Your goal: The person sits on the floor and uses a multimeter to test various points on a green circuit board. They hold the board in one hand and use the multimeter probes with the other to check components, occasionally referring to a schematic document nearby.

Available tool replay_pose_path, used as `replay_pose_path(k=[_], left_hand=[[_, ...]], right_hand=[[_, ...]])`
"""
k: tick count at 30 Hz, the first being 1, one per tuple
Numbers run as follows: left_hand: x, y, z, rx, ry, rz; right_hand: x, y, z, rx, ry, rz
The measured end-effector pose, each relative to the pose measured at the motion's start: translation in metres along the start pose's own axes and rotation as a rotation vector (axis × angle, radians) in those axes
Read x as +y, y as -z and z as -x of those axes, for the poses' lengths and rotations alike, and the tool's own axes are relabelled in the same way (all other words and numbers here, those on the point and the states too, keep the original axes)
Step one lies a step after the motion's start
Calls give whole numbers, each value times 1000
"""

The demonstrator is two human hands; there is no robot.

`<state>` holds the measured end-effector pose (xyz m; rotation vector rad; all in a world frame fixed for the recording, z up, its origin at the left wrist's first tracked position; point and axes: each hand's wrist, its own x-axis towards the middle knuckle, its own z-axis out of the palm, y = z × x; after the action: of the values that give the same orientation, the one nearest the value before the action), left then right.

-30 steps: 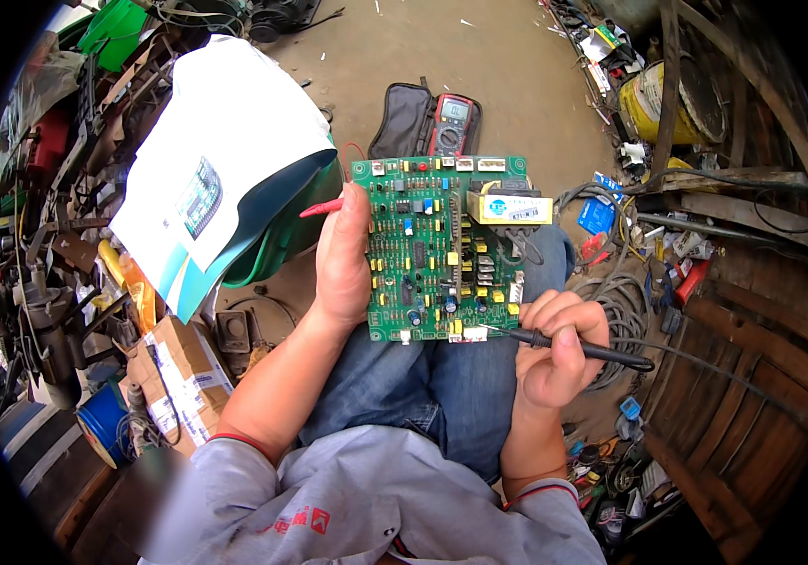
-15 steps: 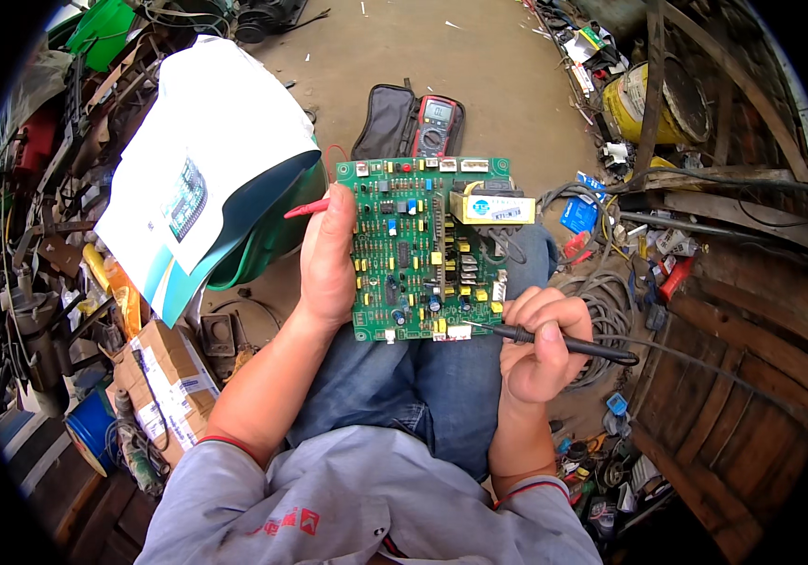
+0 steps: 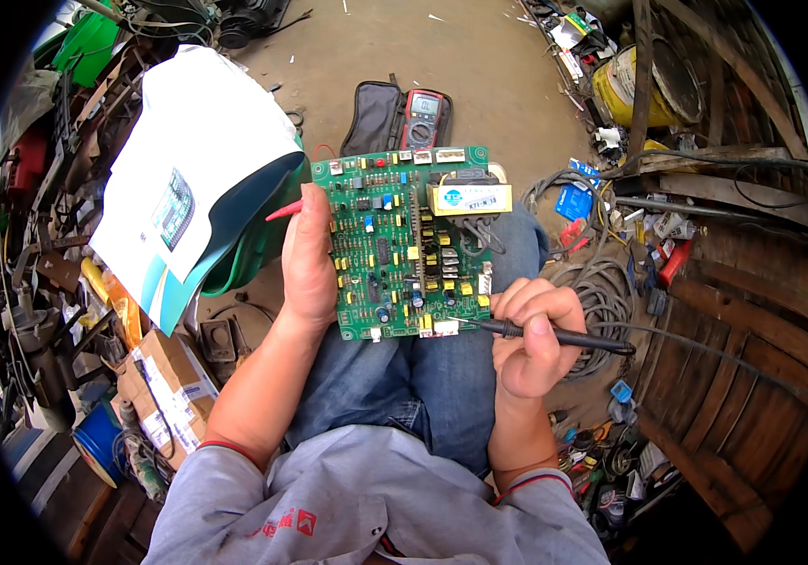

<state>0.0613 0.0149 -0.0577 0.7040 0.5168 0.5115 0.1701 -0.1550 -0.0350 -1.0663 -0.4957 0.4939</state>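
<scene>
A green circuit board (image 3: 357, 273) crowded with small parts is held over my lap, gripped along its left edge by my left hand (image 3: 310, 259). A red test probe (image 3: 284, 211) pokes out to the left from behind that thumb. My right hand (image 3: 540, 339) pinches a black test probe (image 3: 564, 335), its tip at the white connectors on the board's lower edge; whether it touches metal is too small to tell. A transformer with a yellow band (image 3: 472, 198) sits at the board's upper right. Beyond the board, a red-and-grey multimeter (image 3: 422, 121) lies on its open black case (image 3: 372, 118).
On the left, a large white sheet (image 3: 201, 122) with a board picture drapes over a green container (image 3: 258, 247). A cardboard box (image 3: 167, 381) stands below it. Coiled grey cable (image 3: 601, 301) and a wooden panel (image 3: 733, 377) lie to the right, with a yellow bucket (image 3: 644, 87) farther off.
The board and both hands have shifted slightly left in the picture, along with the surroundings. Both probes stay held, and the black tip remains near the lower connectors.
</scene>
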Motion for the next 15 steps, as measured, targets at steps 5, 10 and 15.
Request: replay_pose_path(k=[5, 10, 15], left_hand=[[0, -3, 0, 39, -7, 15], [0, -4, -1, 34, -5, 31], [0, -6, 0, 57, -6, 75]], right_hand=[[0, 0, -1, 1, 14, 8], [-1, 0, -1, 11, 12, 15], [0, 0, -1, 4, 12, 15]])
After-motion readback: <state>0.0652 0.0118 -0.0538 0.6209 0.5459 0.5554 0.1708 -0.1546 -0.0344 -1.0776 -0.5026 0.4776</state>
